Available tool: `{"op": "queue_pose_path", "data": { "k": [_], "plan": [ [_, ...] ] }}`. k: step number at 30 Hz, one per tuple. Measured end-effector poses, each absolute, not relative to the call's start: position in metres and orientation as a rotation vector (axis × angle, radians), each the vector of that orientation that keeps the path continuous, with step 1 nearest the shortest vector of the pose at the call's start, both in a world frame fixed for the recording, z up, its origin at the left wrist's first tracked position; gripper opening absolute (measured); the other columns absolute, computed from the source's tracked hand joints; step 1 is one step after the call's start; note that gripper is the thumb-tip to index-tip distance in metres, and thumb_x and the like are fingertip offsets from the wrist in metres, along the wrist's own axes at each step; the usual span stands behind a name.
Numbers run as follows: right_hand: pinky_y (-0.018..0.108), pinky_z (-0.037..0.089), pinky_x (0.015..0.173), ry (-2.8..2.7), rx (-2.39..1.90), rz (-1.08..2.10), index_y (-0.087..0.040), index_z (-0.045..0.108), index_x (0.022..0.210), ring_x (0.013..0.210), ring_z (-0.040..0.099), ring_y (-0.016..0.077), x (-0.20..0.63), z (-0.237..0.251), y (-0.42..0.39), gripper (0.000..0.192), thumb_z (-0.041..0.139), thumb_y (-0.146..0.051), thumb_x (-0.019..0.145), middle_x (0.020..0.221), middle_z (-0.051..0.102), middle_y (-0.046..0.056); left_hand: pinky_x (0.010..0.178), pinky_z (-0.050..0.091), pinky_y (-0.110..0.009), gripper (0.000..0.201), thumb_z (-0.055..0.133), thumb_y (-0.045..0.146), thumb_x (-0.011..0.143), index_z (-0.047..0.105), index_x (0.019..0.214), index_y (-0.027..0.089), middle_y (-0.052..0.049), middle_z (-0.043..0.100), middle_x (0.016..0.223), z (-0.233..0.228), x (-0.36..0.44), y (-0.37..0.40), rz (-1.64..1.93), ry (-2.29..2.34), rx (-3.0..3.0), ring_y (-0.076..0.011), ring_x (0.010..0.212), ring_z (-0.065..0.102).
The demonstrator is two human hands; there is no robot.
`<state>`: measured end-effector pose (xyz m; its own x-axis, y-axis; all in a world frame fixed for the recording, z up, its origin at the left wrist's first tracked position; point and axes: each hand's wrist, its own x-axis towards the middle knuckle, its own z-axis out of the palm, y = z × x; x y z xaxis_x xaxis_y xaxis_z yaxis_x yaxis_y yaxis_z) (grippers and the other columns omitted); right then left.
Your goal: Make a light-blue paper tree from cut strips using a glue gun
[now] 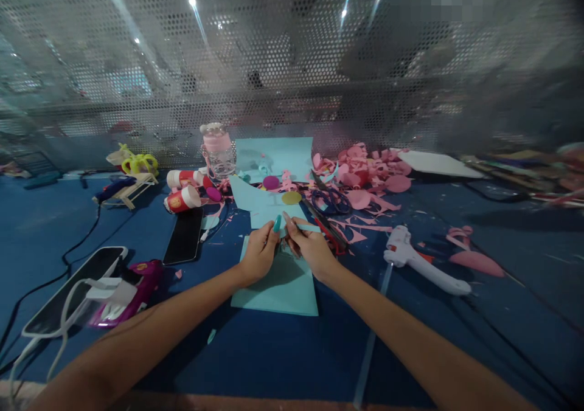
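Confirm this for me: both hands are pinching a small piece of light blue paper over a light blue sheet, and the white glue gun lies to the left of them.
One detail is wrong. In the head view the left hand and right hand do pinch a small light blue paper piece over the light blue sheet, but the white glue gun lies to their right, not their left.

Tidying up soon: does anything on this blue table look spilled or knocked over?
Yes. Pink paper scraps lie strewn behind the right hand, and two red-and-white tubes lie tipped on their sides left of the upright bottle.
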<state>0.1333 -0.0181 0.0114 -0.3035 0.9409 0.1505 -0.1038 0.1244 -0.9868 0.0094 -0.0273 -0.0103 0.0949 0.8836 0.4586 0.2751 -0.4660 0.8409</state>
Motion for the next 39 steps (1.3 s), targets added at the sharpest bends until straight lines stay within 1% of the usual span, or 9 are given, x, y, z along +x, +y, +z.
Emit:
{"op": "queue_pose_path", "data": {
  "k": [7,11,16,21,23,26,31,36,39],
  "plan": [
    [0.021,0.017,0.036,-1.386,-0.772,1.508,-0.020,0.042,0.063,0.034,0.026,0.0050,0.1337,0.0084,-0.0189,0.036,0.054,-0.053,0.073,0.039,0.034,-0.009,0.047,0.024,-0.022,0.038,0.032,0.046,0.087,0.039,0.063,0.017,0.005,0.034,0.052,-0.0115,0.0079,-0.0270,1.383,1.073,1.819,-0.0067,0.048,0.029],
    [0.021,0.014,0.037,-1.307,-0.736,1.604,-0.019,0.043,0.061,0.034,0.024,0.0038,0.1331,0.0077,-0.0188,0.038,0.063,-0.051,0.065,0.040,0.032,-0.010,0.048,0.025,-0.021,0.037,0.040,0.044,0.084,0.039,0.060,0.017,0.005,0.034,0.053,-0.0116,0.0077,-0.0259,1.365,0.986,1.765,-0.0069,0.050,0.029],
    [0.020,0.013,0.039,-1.273,-0.707,1.705,-0.017,0.048,0.066,0.036,0.023,0.0020,0.1340,0.0096,-0.0190,0.039,0.072,-0.047,0.056,0.044,0.033,-0.011,0.051,0.030,-0.021,0.030,0.051,0.042,0.079,0.044,0.066,0.016,0.004,0.040,0.059,-0.0131,0.0088,-0.0231,1.403,0.846,1.587,-0.0077,0.054,0.036],
    [0.019,0.015,0.040,-1.306,-0.753,1.805,-0.017,0.047,0.066,0.038,0.031,0.0026,0.1395,0.0124,-0.0175,0.038,0.072,-0.044,0.056,0.047,0.042,-0.008,0.055,0.033,-0.022,0.031,0.057,0.041,0.075,0.041,0.064,0.017,0.004,0.041,0.063,-0.0123,0.0094,-0.0216,1.403,0.829,1.514,-0.0079,0.056,0.038],
    [0.020,0.015,0.039,-1.326,-0.758,1.824,-0.017,0.048,0.064,0.037,0.032,0.0031,0.1413,0.0130,-0.0164,0.036,0.071,-0.044,0.058,0.046,0.043,-0.008,0.056,0.033,-0.022,0.031,0.056,0.040,0.076,0.040,0.063,0.016,0.004,0.038,0.062,-0.0114,0.0095,-0.0214,1.389,0.836,1.554,-0.0080,0.056,0.037],
    [0.021,0.012,0.039,-1.337,-0.739,1.826,-0.016,0.046,0.058,0.035,0.024,0.0025,0.1418,0.0142,-0.0155,0.035,0.069,-0.042,0.061,0.040,0.037,-0.009,0.060,0.033,-0.023,0.031,0.051,0.039,0.080,0.041,0.062,0.016,0.003,0.037,0.063,-0.0107,0.0092,-0.0211,1.408,0.841,1.665,-0.0089,0.059,0.036],
    [0.021,0.013,0.039,-1.209,-0.734,1.701,-0.018,0.043,0.060,0.035,0.020,0.0026,0.1373,0.0148,-0.0167,0.034,0.069,-0.040,0.063,0.039,0.031,-0.010,0.055,0.029,-0.023,0.035,0.030,0.041,0.088,0.038,0.065,0.017,0.003,0.035,0.061,-0.0122,0.0067,-0.0233,1.441,0.875,1.882,-0.0093,0.056,0.031],
    [0.020,0.011,0.037,-1.151,-0.714,1.681,-0.020,0.035,0.059,0.036,0.019,0.0027,0.1329,0.0124,-0.0183,0.038,0.070,-0.035,0.062,0.043,0.026,-0.011,0.054,0.031,-0.024,0.028,0.034,0.042,0.087,0.038,0.073,0.018,0.001,0.042,0.064,-0.0133,0.0050,-0.0283,1.347,1.097,2.301,-0.0110,0.058,0.038],
    [0.020,0.010,0.037,-1.170,-0.725,1.656,-0.020,0.033,0.059,0.036,0.018,0.0028,0.1335,0.0118,-0.0178,0.039,0.069,-0.035,0.063,0.043,0.024,-0.011,0.052,0.031,-0.024,0.028,0.028,0.040,0.089,0.039,0.074,0.018,0.000,0.044,0.063,-0.0132,0.0045,-0.0287,1.331,1.249,2.519,-0.0120,0.056,0.040]
  ]
}}
